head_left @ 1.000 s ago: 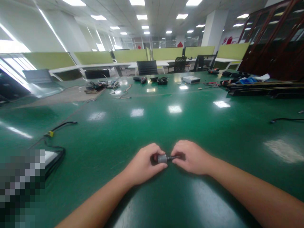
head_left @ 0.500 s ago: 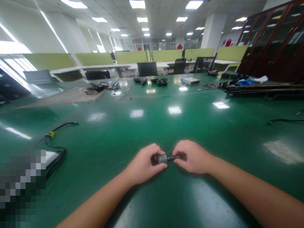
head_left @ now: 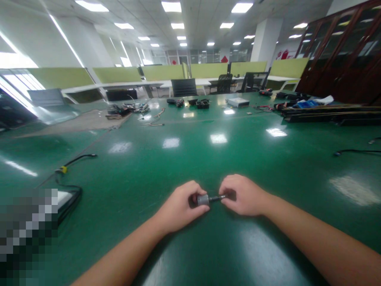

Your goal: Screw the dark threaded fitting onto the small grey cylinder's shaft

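Low over the green table, my left hand (head_left: 184, 206) is closed round a small grey metal cylinder (head_left: 203, 200), thumb below and fingers above. From the cylinder's right end sticks a thin dark shaft (head_left: 214, 198), lying about level. My right hand (head_left: 242, 195) is closed in a pinch at the far tip of that shaft, which shows a bright metal end. Its fingers hide whether a separate small piece sits there. The back end of the cylinder is covered by my left palm.
To the left lies a black cable with a yellow tag (head_left: 63, 170), near a partly pixelated device (head_left: 64, 197). Another black cable (head_left: 354, 151) is at the right. Along the far side are a silver box (head_left: 238, 102), several tools and dark metal strips (head_left: 327, 113).
My right hand has shifted slightly right and up along the shaft, so more of the shaft's bright tip shows. My left hand and the cylinder stay nearly still.
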Available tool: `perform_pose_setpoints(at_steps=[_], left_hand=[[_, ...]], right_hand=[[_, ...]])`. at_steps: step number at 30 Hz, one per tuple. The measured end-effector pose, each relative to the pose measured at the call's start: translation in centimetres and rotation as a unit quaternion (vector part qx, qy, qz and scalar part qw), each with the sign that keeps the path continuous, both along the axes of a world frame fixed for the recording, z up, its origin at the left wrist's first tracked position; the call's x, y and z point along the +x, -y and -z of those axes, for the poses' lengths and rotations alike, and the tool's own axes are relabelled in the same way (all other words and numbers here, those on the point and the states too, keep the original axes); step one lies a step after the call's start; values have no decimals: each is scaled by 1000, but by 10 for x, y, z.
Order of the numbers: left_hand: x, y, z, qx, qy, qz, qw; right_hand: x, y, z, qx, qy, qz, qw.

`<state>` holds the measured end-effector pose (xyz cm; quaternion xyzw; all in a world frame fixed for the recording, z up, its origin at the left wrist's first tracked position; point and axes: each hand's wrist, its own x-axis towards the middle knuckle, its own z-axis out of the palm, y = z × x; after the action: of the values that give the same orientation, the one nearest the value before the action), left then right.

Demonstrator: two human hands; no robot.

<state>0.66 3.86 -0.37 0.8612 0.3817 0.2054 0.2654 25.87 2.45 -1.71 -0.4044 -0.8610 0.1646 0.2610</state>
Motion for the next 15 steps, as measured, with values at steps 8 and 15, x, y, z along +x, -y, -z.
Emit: perform_pose_setpoints(at_steps=[8,15], left_hand=[[0,1,-2,2,-5,-1,1000],[0,1,-3,2,-8,-2,1000]], right_hand=[[11,-6,-2,-5,5,-2,1000],[16,-10,-4,-18,8,-1,1000]])
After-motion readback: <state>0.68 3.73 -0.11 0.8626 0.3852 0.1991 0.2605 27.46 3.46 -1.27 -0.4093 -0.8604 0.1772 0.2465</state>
